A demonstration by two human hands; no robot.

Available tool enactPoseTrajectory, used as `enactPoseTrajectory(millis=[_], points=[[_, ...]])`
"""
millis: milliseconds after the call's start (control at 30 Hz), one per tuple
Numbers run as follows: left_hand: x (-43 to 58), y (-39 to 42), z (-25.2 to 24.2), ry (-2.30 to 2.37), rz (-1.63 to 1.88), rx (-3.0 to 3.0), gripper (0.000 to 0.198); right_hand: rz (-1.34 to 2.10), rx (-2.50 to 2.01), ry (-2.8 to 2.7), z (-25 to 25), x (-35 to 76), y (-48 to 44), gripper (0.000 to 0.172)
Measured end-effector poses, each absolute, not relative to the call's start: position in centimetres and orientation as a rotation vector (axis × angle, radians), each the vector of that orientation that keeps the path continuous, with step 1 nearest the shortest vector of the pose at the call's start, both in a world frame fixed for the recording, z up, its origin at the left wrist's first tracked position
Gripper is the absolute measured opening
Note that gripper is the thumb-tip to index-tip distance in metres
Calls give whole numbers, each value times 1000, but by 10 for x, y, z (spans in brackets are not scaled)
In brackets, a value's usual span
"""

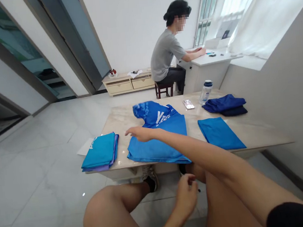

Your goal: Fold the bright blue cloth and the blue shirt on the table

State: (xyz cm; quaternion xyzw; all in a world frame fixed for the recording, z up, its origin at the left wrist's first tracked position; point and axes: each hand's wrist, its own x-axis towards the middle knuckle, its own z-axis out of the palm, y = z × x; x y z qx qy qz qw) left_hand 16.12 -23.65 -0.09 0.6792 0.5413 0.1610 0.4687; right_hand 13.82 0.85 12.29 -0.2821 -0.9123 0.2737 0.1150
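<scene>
A blue T-shirt (168, 144) with white lettering lies on the table in front of me, its lower part flat and its upper left part bunched and slightly blurred. Over its left side reaches my right hand (140, 133), index finger stretched out to the left, holding nothing that I can see. My left hand (186, 195) hangs low between my knees, below the table edge, with loosely curled fingers and nothing visible in them. Left of the shirt sits a stack of folded teal and purple clothes (99, 151). To the right lies a flat folded blue cloth (221, 133).
Dark blue folded clothes (225, 104), a water bottle (206, 92) and a phone (188, 104) occupy the back right of the marble-look table (263, 131). A white sheet (85, 147) pokes out behind the stack. Beyond, a person (165, 53) sits at a white desk (216, 58).
</scene>
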Motion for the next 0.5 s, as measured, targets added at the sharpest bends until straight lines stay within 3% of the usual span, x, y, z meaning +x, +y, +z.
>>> enactPoseTrajectory(millis=[167, 267, 400, 500], points=[[55, -164, 21, 1331, 401, 1928, 28, 659, -1486, -2431, 88, 273, 13, 42], [9, -105, 31, 1521, 255, 2135, 29, 554, -1992, -2188, 70, 338, 16, 41], [-12, -56, 21, 1888, -33, 2174, 37, 580, -2320, -2034, 42, 384, 10, 38], [-13, -44, 6, 1980, -161, 2211, 41, 610, -2512, -1963, 25, 398, 4, 48]])
